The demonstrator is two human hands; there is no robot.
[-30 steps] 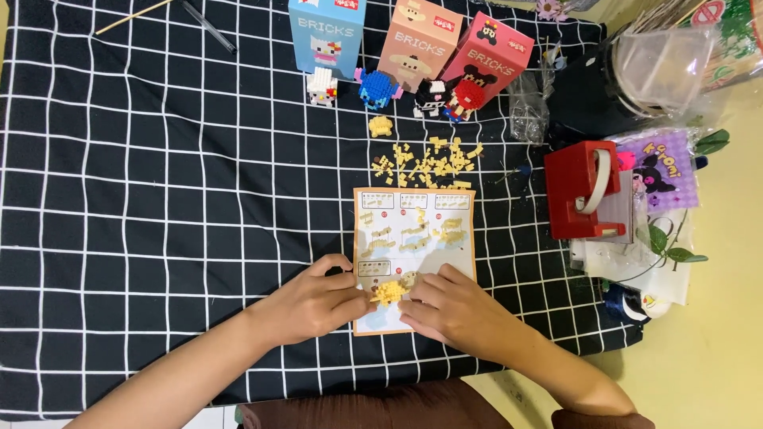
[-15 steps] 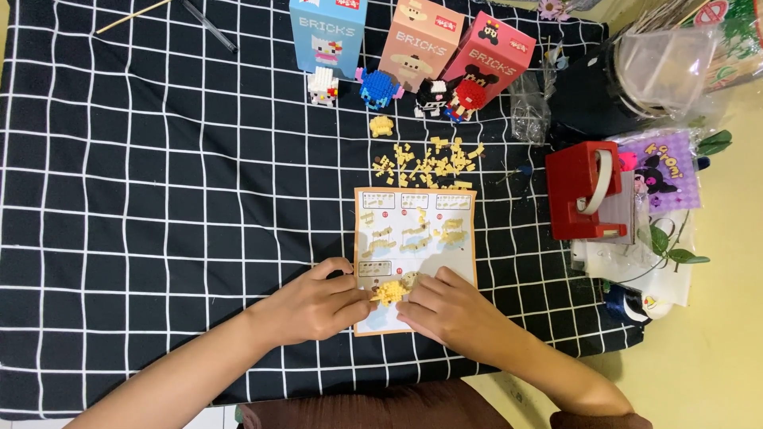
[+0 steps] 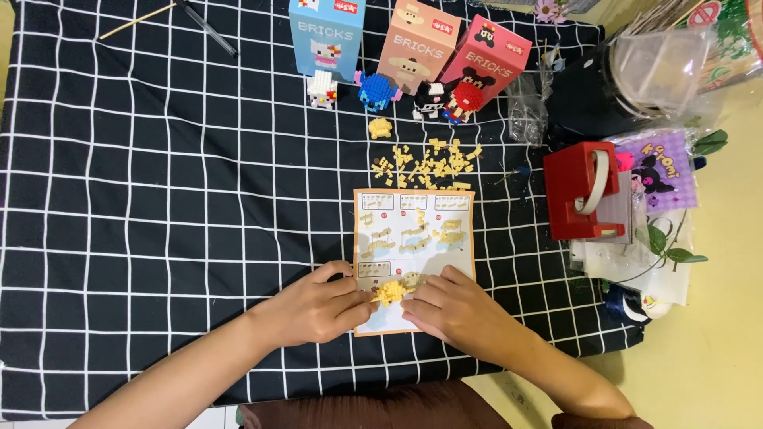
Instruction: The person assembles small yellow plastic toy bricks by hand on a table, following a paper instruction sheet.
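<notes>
A small yellow brick build (image 3: 391, 292) rests on the lower part of an orange-edged instruction sheet (image 3: 413, 230). My left hand (image 3: 314, 306) grips the build from the left with fingertips. From the right, my right hand (image 3: 453, 306) pinches it, fingers touching the same piece. A scatter of loose yellow bricks (image 3: 425, 163) lies just beyond the sheet's far edge.
Three cartons, blue (image 3: 326, 36), peach (image 3: 417, 44) and pink (image 3: 489, 56), stand at the back with several small brick figures (image 3: 377, 89) in front. A red box (image 3: 584, 191), clear plastic tubs (image 3: 660, 67) and a purple bag (image 3: 656, 171) crowd the right edge of the black checked cloth (image 3: 159, 199).
Both hands stay on the yellow build; the fingers shift only slightly. Nothing else has moved.
</notes>
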